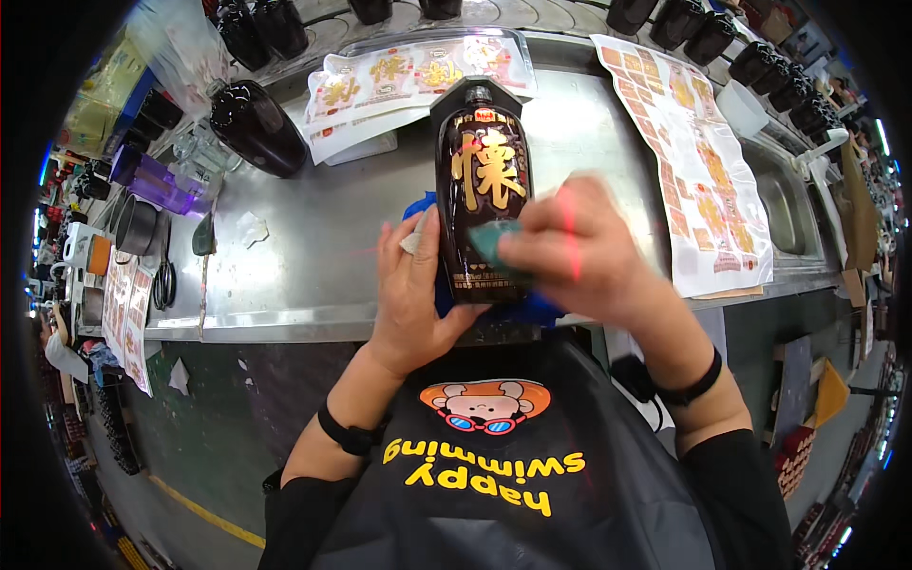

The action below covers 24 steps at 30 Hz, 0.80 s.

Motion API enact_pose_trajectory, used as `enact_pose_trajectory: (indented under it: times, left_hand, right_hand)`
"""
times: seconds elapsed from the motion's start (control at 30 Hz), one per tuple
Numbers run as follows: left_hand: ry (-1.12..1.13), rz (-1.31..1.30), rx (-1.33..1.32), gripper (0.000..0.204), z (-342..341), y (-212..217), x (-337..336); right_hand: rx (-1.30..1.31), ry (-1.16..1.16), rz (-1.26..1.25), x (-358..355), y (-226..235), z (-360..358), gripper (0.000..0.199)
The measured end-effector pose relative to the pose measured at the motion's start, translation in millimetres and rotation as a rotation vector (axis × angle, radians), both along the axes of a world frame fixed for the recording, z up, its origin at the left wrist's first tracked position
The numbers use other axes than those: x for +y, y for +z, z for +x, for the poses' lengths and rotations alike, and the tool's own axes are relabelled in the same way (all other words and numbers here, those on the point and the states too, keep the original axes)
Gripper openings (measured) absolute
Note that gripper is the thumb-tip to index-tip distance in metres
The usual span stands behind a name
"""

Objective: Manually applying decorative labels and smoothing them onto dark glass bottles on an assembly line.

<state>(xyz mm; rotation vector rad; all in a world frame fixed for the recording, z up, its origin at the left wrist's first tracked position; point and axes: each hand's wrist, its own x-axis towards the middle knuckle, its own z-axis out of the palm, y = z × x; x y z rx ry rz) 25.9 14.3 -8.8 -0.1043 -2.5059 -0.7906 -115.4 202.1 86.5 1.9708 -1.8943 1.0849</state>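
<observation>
A dark glossy bottle (456, 214) with large gold lettering lies in front of me, its neck pointing away, in a dark holder (439, 103) on the metal worktable. My left hand (410, 275) steadies its lower left side, thumb near the base. A small pale scrap (412, 241) shows at the fingers of that hand. My right hand (579, 247), blurred by motion, grips a green flat scraper (492, 243) against the lower right of the bottle's face. Thin red light falls across this hand. Blue cloth (541, 312) lies beneath the bottle.
Printed transfer sheets (698, 180) lie to the right, and more sheets (404, 81) sit on a tray behind. At left stand another dark bottle (255, 128) and a purple container (161, 185). A sink (790, 204) is at far right. Dark bottles line the conveyor (532, 17) behind.
</observation>
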Motion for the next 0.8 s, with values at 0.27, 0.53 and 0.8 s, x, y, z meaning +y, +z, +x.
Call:
enact_pose_trajectory:
  times: [0.27, 0.53, 0.8]
  left_hand:
    - [-0.096, 0.590, -0.095, 0.085, -15, -3, 0]
    - [-0.108, 0.718, -0.137, 0.090, -18, 6, 9]
    - [-0.099, 0.700, -0.144, 0.093, -18, 4, 12]
  right_hand:
    - [-0.063, -0.111, -0.109, 15, -27, 8, 0.037]
    - [-1.182, -0.272, -0.058, 28, -57, 30, 0.025]
    - [-1.199, -0.450, -0.085, 22, -85, 30, 0.023]
